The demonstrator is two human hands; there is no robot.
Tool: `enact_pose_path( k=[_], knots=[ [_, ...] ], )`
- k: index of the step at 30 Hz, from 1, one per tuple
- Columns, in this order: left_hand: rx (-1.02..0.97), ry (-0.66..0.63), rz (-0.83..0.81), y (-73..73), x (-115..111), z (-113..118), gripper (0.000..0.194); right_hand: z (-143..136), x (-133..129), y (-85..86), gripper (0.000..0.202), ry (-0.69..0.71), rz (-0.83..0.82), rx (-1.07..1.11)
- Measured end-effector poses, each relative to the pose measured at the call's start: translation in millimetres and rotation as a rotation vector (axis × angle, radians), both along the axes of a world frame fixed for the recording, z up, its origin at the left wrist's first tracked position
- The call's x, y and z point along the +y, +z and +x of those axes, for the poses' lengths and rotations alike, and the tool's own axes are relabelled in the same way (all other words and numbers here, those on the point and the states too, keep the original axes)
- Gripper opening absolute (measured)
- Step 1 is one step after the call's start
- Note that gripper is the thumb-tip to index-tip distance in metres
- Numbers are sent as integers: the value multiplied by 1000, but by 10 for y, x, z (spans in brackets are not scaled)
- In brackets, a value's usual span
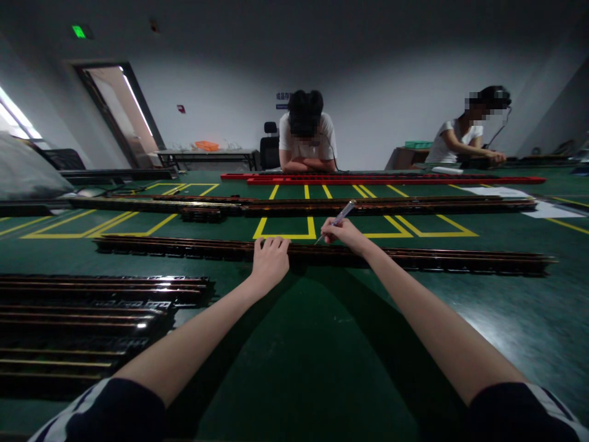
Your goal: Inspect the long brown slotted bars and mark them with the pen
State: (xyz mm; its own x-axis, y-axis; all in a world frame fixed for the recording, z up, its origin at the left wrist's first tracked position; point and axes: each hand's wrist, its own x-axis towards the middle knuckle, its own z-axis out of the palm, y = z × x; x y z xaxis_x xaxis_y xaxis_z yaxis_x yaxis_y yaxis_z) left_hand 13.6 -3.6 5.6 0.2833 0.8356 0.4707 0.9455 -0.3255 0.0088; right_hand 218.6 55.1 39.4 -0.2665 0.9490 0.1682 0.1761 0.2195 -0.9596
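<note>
A long dark rail assembly [460, 260] with copper-coloured strips lies crosswise on the green table [294, 368]. My left hand [271, 261] rests on the rail left of its middle, its fingers bent over the far edge and wrapped on it. Just to the right, my right hand [338, 233] holds a slim pen-like tool [344, 212], tilted, with its thin tip pointing down at the rail. The part of the rail beneath my right hand is partly hidden.
More dark rails [92, 319] are stacked at the near left. Beyond the held rail lie another dark rail [391, 204], red rails [414, 180] and paper sheets [552, 210]. One person [308, 135] leans on the far edge; another person [455, 144] is at the right.
</note>
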Motion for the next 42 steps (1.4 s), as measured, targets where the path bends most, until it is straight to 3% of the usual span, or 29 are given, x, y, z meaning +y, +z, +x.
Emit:
enact_pose_path(
  k=[17, 42],
  knots=[
    [20, 0, 26, -31, 21, -12, 39, 35, -7, 19, 18, -53, -5, 10],
    [29, -2, 45, -46, 38, -13, 38, 43, -1, 21, 19, -26, -7, -11]
  ],
)
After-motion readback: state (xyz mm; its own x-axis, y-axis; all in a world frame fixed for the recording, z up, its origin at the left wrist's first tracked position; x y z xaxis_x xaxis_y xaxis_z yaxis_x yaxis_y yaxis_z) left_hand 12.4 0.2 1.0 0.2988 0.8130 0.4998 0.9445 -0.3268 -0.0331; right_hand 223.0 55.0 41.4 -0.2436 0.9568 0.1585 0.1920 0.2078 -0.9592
